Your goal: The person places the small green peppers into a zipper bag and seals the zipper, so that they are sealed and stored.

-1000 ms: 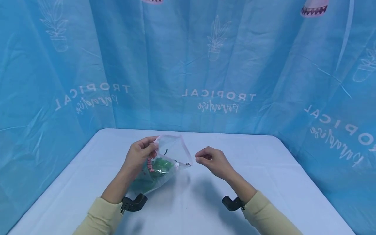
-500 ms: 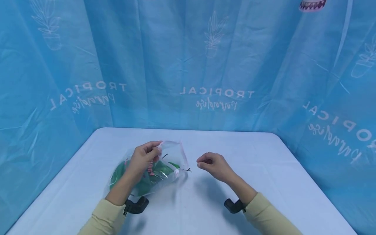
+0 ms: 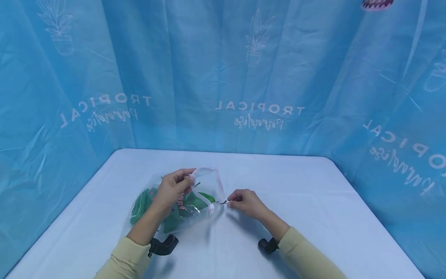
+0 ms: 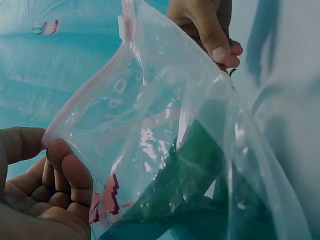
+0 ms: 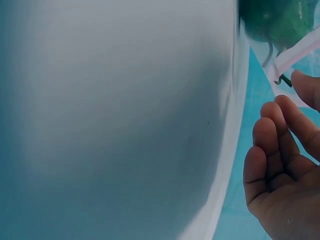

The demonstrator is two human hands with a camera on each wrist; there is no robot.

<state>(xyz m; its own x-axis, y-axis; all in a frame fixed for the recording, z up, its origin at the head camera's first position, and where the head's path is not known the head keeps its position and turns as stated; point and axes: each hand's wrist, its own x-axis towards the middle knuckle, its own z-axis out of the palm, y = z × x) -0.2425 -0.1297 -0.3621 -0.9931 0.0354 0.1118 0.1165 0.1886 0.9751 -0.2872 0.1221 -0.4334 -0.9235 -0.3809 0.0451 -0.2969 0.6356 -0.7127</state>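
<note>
A clear zip bag [image 3: 210,179] with a pink-edged mouth lies on the table, its mouth facing right. Inside are green objects [image 3: 139,205], some with thin dark stems; one stem [image 5: 285,80] pokes out at the mouth. My left hand [image 3: 173,189] pinches the far part of the pink rim [image 4: 70,107] between thumb and index finger. A white slider [image 4: 124,27] sits farther along that rim. My right hand [image 3: 246,203] is at the right end of the mouth, fingertips right at the stem. The right wrist view shows a gap between thumb and index finger.
The bag rests on a white-covered table [image 3: 296,186]. Blue printed curtains [image 3: 265,77] stand behind it and on both sides. Black wrist cameras [image 3: 163,245] are strapped by the cream sleeves [image 3: 306,252].
My right hand has come left and slightly nearer, up to the bag's mouth. My left hand has lowered the bag and shifted a little right, still holding the rim.
</note>
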